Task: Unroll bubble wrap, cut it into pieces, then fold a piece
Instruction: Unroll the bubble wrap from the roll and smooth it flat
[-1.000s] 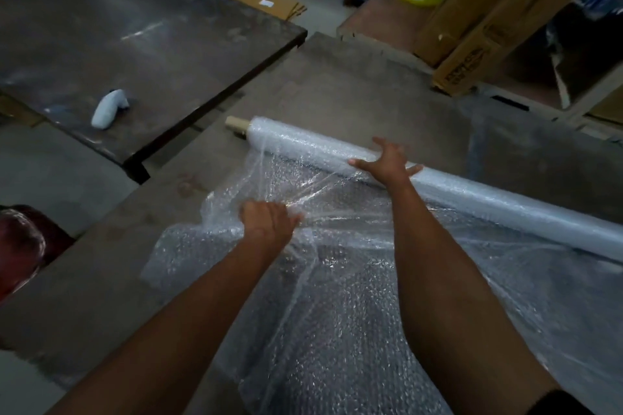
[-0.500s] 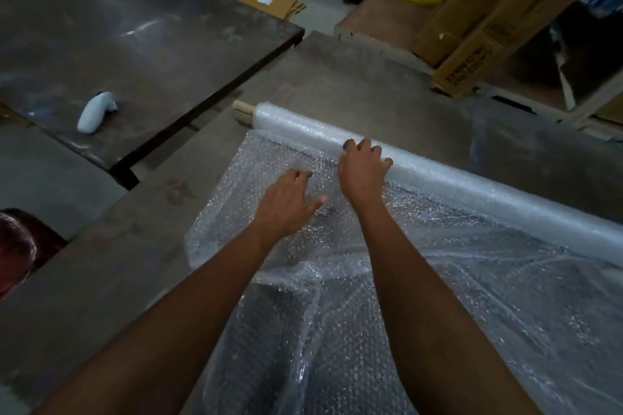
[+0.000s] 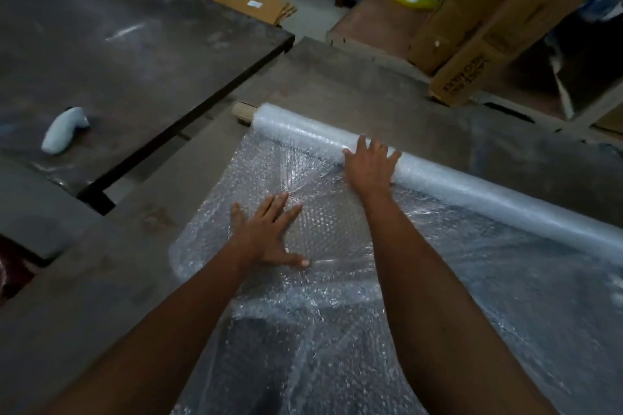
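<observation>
A long roll of bubble wrap (image 3: 472, 189) lies slantwise across the dark table (image 3: 354, 91), its cardboard core end (image 3: 243, 112) sticking out at the left. An unrolled sheet (image 3: 505, 296) spreads from the roll toward me and hangs over the near edge. My right hand (image 3: 369, 163) rests on the roll near its left end, fingers spread. My left hand (image 3: 269, 232) presses flat on the unrolled sheet, fingers straight and thumb out.
A second dark table (image 3: 118, 44) stands at the left with a white handle-like object (image 3: 64, 130) on it, separated by a gap. Cardboard boxes (image 3: 472, 44) lean at the back right. Flattened cardboard (image 3: 242, 0) lies on the floor beyond.
My left hand let go of the bunched sheet and now lies flat on it. The sheet has been smoothed out. My right hand stays on the roll, now with fingers spread.
</observation>
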